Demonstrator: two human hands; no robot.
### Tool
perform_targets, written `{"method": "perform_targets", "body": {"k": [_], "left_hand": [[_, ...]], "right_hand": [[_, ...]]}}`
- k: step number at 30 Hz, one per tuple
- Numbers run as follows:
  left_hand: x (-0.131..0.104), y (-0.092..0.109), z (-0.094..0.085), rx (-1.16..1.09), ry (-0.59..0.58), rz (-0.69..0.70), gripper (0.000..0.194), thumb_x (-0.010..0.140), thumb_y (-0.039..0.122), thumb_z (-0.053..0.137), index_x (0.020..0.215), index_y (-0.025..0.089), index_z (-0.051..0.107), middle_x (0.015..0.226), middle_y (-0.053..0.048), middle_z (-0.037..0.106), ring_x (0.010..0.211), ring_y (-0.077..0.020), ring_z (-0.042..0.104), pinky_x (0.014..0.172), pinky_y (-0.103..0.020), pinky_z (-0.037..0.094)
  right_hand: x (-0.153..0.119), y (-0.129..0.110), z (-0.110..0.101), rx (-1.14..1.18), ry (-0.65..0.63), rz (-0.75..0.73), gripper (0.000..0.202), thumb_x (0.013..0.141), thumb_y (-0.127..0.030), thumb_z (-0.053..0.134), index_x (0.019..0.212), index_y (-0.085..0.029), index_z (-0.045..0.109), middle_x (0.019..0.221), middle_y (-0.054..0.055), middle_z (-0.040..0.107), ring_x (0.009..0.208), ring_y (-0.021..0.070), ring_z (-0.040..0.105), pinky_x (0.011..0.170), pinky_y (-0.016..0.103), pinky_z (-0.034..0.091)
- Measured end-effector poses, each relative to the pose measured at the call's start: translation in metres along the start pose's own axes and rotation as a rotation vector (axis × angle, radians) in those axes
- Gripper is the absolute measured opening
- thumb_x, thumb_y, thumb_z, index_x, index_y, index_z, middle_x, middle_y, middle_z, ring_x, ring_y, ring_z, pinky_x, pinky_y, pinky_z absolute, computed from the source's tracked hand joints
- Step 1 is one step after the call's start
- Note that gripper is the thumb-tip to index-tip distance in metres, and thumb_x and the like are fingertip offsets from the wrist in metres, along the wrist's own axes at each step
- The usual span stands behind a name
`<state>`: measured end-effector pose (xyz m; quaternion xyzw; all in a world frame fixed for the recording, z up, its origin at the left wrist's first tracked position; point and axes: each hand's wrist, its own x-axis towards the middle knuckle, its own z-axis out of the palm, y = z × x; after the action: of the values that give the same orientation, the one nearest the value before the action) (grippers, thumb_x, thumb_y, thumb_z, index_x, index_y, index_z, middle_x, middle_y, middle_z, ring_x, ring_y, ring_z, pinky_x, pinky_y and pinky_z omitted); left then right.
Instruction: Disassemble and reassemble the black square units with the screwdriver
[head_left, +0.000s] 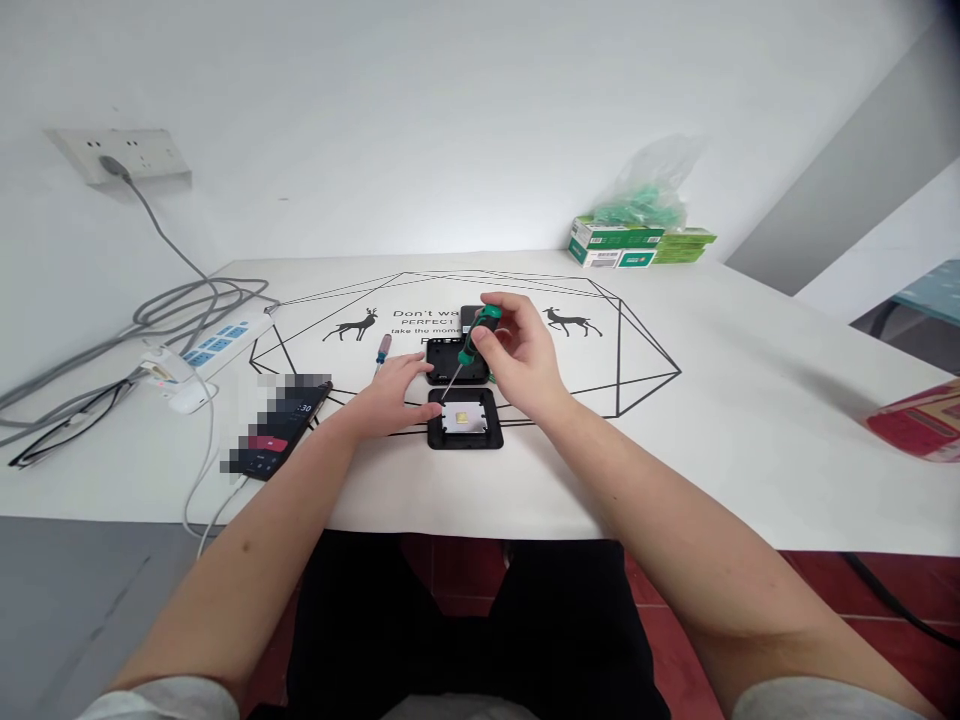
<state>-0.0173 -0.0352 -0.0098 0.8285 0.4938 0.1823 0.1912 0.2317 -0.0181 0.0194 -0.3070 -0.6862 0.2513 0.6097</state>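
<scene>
My right hand [525,350] is closed round the green and black handle of a screwdriver [480,333]. Its shaft slants down to the left, and the tip is at the upper left part of a square black case half [465,440]. Inside that case half lies a silver plate [475,418] with a small gold square. My left hand [394,395] has its fingers spread, the thumb touching the left edge of the case half near the tip. Just behind sits another black case half [457,366], partly hidden by the screwdriver. A second screwdriver [384,348] lies beyond my left hand.
On the left are a phone [289,430], a power strip [225,345] with grey cables, and a pair of glasses [71,428]. Green and white boxes [619,243] under a plastic bag [645,205] stand at the back right. A red package [915,420] is at the right edge.
</scene>
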Motion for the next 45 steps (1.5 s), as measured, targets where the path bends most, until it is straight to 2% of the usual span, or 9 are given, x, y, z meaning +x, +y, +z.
{"method": "perform_targets", "body": {"k": [4, 7, 13, 19, 23, 28, 31, 36, 45], "left_hand": [[0.003, 0.002, -0.001, 0.002, 0.08, 0.168, 0.032, 0.098, 0.055, 0.067, 0.109, 0.026, 0.078, 0.159, -0.011, 0.061, 0.154, -0.0347, 0.048, 0.133, -0.057, 0.036], [0.008, 0.002, 0.0, 0.013, 0.102, 0.188, 0.025, 0.102, 0.045, 0.062, 0.094, 0.027, 0.077, 0.141, -0.009, 0.072, 0.141, -0.0316, 0.058, 0.131, -0.059, 0.038], [0.018, -0.008, 0.003, 0.095, 0.198, 0.078, 0.026, 0.105, 0.039, 0.057, 0.105, 0.026, 0.08, 0.126, -0.009, 0.074, 0.13, -0.0313, 0.061, 0.133, -0.06, 0.033], [0.026, -0.02, 0.01, 0.147, 0.302, -0.139, 0.05, 0.108, 0.033, 0.045, 0.155, 0.025, 0.062, 0.145, -0.014, 0.065, 0.152, -0.039, 0.046, 0.126, -0.062, 0.04], [0.021, -0.019, 0.01, 0.126, 0.284, -0.103, 0.04, 0.104, 0.029, 0.047, 0.136, 0.023, 0.07, 0.142, -0.014, 0.067, 0.156, -0.0386, 0.042, 0.127, -0.061, 0.041], [0.01, -0.007, 0.004, 0.059, 0.127, 0.038, 0.026, 0.101, 0.04, 0.055, 0.111, 0.025, 0.074, 0.125, -0.011, 0.071, 0.134, -0.0344, 0.06, 0.125, -0.06, 0.044], [0.003, 0.003, 0.0, -0.003, 0.0, 0.043, 0.046, 0.099, 0.057, 0.065, 0.13, 0.025, 0.071, 0.148, -0.013, 0.062, 0.147, -0.0376, 0.052, 0.128, -0.06, 0.042], [-0.003, 0.013, -0.005, -0.047, -0.136, -0.021, 0.074, 0.084, 0.073, 0.083, 0.147, 0.037, 0.066, 0.189, -0.002, 0.008, 0.173, -0.045, 0.001, 0.138, -0.067, 0.019], [-0.001, 0.012, -0.006, -0.048, -0.241, -0.052, 0.11, 0.078, 0.079, 0.085, 0.172, 0.038, 0.042, 0.189, -0.001, 0.009, 0.173, -0.0436, 0.012, 0.14, -0.059, 0.021]], "right_hand": [[0.0, 0.001, 0.001, 0.015, -0.012, -0.012, 0.04, 0.101, -0.053, 0.069, 0.134, -0.032, 0.061, 0.118, 0.006, 0.069, 0.095, 0.0222, 0.066, 0.084, 0.043, 0.064], [-0.001, 0.004, 0.002, 0.014, -0.014, -0.015, 0.042, 0.101, -0.054, 0.069, 0.135, -0.032, 0.06, 0.123, 0.008, 0.069, 0.102, 0.024, 0.067, 0.085, 0.044, 0.065], [0.0, 0.008, 0.0, -0.035, 0.068, -0.033, 0.039, 0.1, -0.049, 0.07, 0.135, -0.032, 0.061, 0.122, 0.007, 0.071, 0.105, 0.024, 0.069, 0.086, 0.044, 0.064], [0.0, 0.005, 0.0, -0.073, 0.039, -0.03, 0.036, 0.1, -0.045, 0.07, 0.133, -0.031, 0.062, 0.117, 0.006, 0.071, 0.097, 0.0223, 0.069, 0.081, 0.042, 0.063], [-0.001, 0.002, -0.001, -0.087, 0.025, -0.026, 0.033, 0.099, -0.039, 0.069, 0.13, -0.03, 0.063, 0.112, 0.004, 0.071, 0.09, 0.0205, 0.068, 0.08, 0.042, 0.062], [-0.001, -0.003, -0.003, -0.106, -0.002, -0.053, 0.03, 0.098, -0.036, 0.068, 0.127, -0.029, 0.065, 0.108, 0.004, 0.071, 0.08, 0.0188, 0.065, 0.077, 0.043, 0.06], [-0.002, -0.006, -0.003, -0.121, -0.039, -0.082, 0.029, 0.097, -0.035, 0.069, 0.125, -0.029, 0.066, 0.11, 0.004, 0.073, 0.077, 0.0179, 0.063, 0.076, 0.042, 0.059], [-0.005, -0.01, -0.001, -0.121, -0.09, -0.107, 0.029, 0.098, -0.035, 0.069, 0.126, -0.028, 0.067, 0.109, 0.004, 0.073, 0.077, 0.0177, 0.064, 0.074, 0.041, 0.06], [-0.007, -0.012, 0.001, -0.106, -0.118, -0.107, 0.028, 0.099, -0.036, 0.07, 0.126, -0.029, 0.067, 0.099, 0.002, 0.068, 0.075, 0.0173, 0.061, 0.075, 0.04, 0.061]]}}
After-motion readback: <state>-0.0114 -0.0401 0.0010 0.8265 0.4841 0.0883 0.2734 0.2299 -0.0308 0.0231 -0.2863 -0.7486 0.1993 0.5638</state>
